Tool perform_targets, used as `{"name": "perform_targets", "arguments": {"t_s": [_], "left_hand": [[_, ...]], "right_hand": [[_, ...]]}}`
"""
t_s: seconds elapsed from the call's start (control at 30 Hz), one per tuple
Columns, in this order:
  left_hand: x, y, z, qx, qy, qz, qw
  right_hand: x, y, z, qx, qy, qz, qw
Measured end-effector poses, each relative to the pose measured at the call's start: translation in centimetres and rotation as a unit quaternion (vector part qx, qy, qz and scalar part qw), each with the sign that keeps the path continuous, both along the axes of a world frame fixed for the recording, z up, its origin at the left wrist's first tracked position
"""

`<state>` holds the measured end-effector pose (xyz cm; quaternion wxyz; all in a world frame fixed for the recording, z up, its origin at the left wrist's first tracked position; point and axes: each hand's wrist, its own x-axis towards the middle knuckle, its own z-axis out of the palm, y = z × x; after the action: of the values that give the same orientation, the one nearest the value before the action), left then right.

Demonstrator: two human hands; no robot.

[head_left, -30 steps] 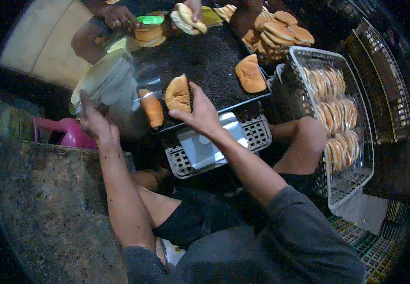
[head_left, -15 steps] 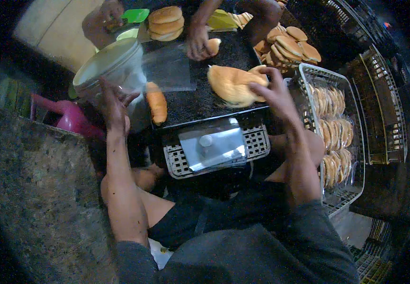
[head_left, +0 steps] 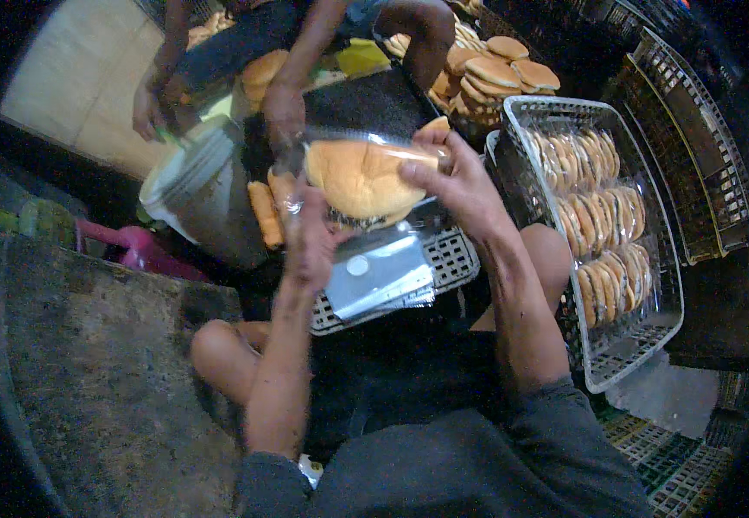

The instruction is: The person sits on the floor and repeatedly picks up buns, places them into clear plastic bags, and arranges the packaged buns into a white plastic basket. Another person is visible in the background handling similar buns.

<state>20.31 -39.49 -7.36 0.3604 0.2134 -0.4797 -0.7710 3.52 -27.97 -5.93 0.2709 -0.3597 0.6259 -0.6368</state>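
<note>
- Holding a large bun point(head_left: 357, 177) in the head view, the right hand point(head_left: 463, 183) grips its right end, thumb pressed on the upper face.
- The left hand point(head_left: 312, 240) is at the bun's left end, fingers blurred against it; how firmly they close, I cannot tell.
- The bun is in the air, between the two hands, above the near edge of a dark tray point(head_left: 379, 99). Shiny clear plastic point(head_left: 373, 138) runs along its upper edge; whether it wraps the whole bun, I cannot tell.
- At the tray's near left corner, beside the left hand, lies a long brown bun point(head_left: 262, 213).
- Just below the tray's near edge, a pale lattice crate point(head_left: 454, 259) bears a stack of clear bags point(head_left: 379, 287), with a small round white piece point(head_left: 357, 265) on top.
- Left of the tray stand a whitish bucket point(head_left: 206, 194) and, nearer, a pink jug point(head_left: 145, 250).
- Past the tray's far right corner is a heap of flat buns point(head_left: 494, 73).
- Right of the right hand, a long basket point(head_left: 550, 298) holds three rows of packed buns point(head_left: 601, 214), from its far end toward its near end.
- A co-worker's hand point(head_left: 284, 112) reaches over the tray's left side.
</note>
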Motion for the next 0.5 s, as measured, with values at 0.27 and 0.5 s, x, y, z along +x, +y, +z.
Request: {"name": "perform_targets", "arguments": {"t_s": [0.27,0.5], "left_hand": [[-2.0,-0.9,-3.0,0.232,0.175,0.02,0.957],[-11.9,7.6,1.5,0.007,-0.067,-0.076,0.995]], "right_hand": [[4.8,1.1,4.1,-0.096,0.535,-0.182,0.819],[-5.0,8.9,9.8,0.434,0.3,-0.123,0.841]]}}
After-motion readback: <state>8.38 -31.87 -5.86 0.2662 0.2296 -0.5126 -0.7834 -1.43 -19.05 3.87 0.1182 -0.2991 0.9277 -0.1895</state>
